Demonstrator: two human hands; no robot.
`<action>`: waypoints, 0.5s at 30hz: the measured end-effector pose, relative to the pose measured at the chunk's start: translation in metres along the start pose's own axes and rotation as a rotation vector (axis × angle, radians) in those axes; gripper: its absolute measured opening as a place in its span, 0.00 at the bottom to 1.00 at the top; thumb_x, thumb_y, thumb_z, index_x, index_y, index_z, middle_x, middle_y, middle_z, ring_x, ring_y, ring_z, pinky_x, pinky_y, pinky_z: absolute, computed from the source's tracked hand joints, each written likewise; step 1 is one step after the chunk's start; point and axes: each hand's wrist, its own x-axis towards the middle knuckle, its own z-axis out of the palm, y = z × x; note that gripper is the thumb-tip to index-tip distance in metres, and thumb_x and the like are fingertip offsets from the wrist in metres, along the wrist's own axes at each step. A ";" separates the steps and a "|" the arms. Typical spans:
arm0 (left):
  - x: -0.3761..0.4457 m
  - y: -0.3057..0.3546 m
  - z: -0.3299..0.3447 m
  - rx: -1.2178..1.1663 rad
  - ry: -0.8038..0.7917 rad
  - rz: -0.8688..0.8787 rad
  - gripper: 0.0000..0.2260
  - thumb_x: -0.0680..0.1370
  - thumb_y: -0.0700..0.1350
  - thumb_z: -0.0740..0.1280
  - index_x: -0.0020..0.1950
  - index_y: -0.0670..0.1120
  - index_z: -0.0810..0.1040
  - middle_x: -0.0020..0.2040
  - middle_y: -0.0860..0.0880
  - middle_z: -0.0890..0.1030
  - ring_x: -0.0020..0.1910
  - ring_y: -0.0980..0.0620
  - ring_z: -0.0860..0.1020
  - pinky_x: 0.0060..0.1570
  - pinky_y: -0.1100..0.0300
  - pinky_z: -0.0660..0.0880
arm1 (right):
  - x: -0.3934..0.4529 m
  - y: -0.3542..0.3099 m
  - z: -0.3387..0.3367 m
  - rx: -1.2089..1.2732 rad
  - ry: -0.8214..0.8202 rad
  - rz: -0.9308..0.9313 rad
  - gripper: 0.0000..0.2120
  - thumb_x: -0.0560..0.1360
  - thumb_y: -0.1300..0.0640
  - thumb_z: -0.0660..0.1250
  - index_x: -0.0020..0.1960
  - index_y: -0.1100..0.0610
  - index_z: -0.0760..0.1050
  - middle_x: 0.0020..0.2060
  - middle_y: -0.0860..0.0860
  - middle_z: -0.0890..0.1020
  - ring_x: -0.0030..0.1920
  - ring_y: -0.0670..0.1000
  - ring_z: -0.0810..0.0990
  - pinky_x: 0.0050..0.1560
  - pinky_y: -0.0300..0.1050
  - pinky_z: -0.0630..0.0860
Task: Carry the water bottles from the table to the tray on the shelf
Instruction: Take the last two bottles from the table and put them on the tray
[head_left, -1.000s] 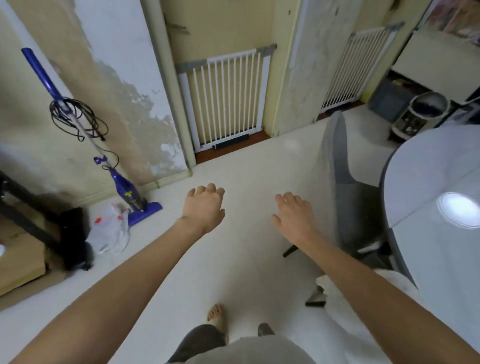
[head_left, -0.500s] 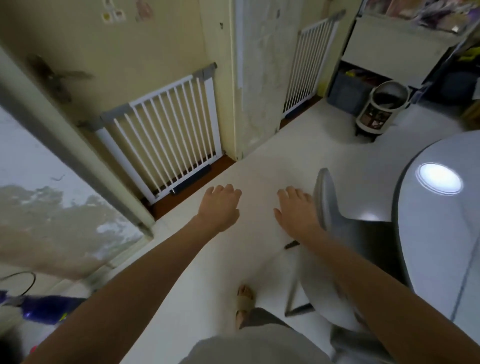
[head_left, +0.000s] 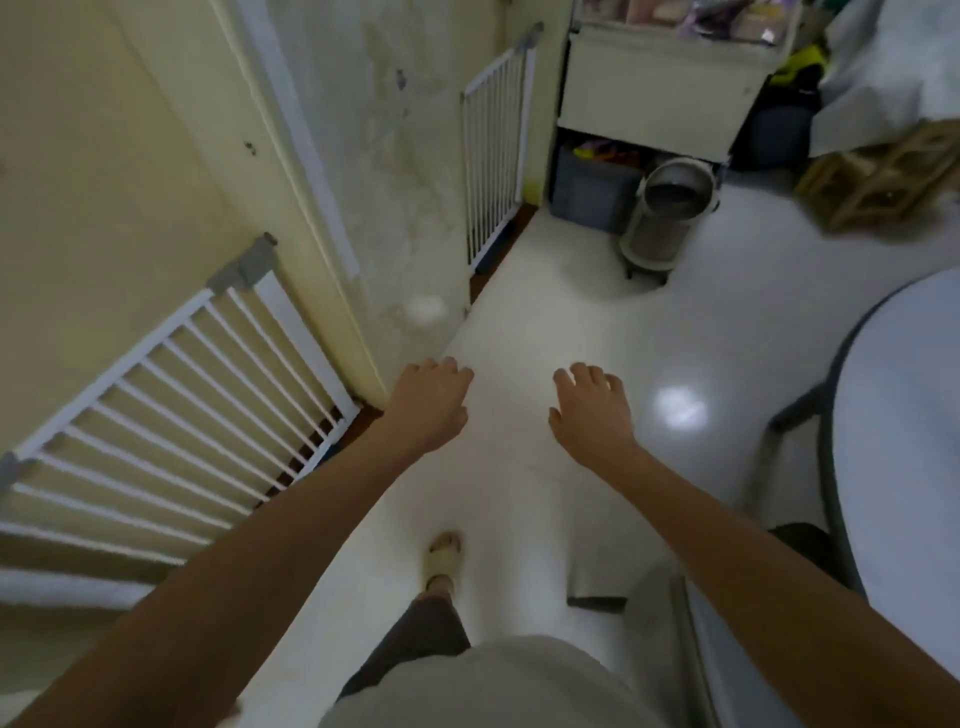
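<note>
Both of my hands are stretched out in front of me over the pale floor, palms down and holding nothing. My left hand (head_left: 434, 402) has relaxed fingers near the foot of a door frame. My right hand (head_left: 592, 410) is spread a little, level with it. The round white table (head_left: 904, 467) shows only as a bare edge at the right. No water bottle and no tray is in view.
A white barred gate (head_left: 171, 405) stands at the left, a second gate (head_left: 493, 156) further ahead. A round bin (head_left: 667, 218) and a grey crate (head_left: 592, 192) sit under a cream cabinet (head_left: 660, 88). A chair (head_left: 727, 649) is at my lower right.
The view has swung to the right: the vacuum and wall at the left are gone, the gates slid left, and the cabinet and bin came closer. Both hands stay out and hold nothing.
</note>
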 end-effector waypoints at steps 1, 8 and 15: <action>0.032 -0.004 -0.006 0.012 0.001 0.054 0.17 0.80 0.49 0.61 0.67 0.45 0.70 0.62 0.45 0.74 0.59 0.43 0.74 0.58 0.51 0.70 | 0.017 0.009 0.000 0.013 -0.023 0.066 0.21 0.79 0.52 0.59 0.70 0.57 0.65 0.68 0.57 0.69 0.69 0.58 0.67 0.70 0.53 0.60; 0.243 0.033 -0.054 0.098 0.016 0.503 0.17 0.78 0.47 0.62 0.66 0.45 0.73 0.61 0.45 0.76 0.58 0.44 0.75 0.59 0.53 0.68 | 0.096 0.092 -0.025 0.167 -0.080 0.544 0.20 0.79 0.52 0.60 0.69 0.55 0.66 0.66 0.55 0.71 0.67 0.57 0.68 0.70 0.53 0.61; 0.365 0.174 -0.059 0.103 -0.003 0.951 0.14 0.78 0.46 0.63 0.62 0.44 0.75 0.60 0.45 0.74 0.58 0.45 0.74 0.60 0.54 0.67 | 0.100 0.208 -0.011 0.302 -0.088 0.982 0.20 0.79 0.52 0.59 0.70 0.55 0.65 0.67 0.56 0.70 0.68 0.58 0.68 0.70 0.57 0.61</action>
